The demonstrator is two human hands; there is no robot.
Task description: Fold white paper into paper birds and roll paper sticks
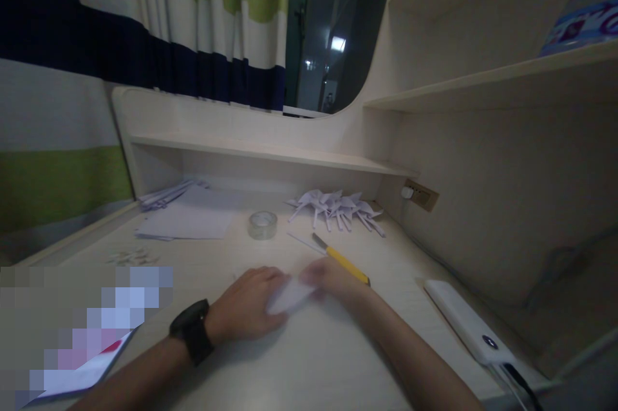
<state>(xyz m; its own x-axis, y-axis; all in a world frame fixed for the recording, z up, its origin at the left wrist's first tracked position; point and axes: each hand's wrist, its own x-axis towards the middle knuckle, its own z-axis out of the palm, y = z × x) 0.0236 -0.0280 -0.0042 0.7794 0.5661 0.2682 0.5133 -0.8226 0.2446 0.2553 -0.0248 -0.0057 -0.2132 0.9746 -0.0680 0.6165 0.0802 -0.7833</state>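
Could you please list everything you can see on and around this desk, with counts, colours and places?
Folded paper piece: one, white, on the desk between both hands.
Utility knife: one, yellow, just beyond the right hand.
Tape roll: one, clear, mid-desk.
Folded paper figures: a pile, count unclear, white, back of the desk under the low shelf.
Paper sheets: a stack, white, back left of the desk.
Paper scraps: several, pale, left of the desk.
Power bank: one, white, cable attached, right edge of the desk.
Wall socket: one, beige, right wall.
Bottle: one, clear with a blue label, upper right shelf.
Curtain: one, white, green and navy stripes, left.
Wristwatch: one, black, left wrist.
Left hand: holding the paper.
Right hand: holding the paper, blurred.
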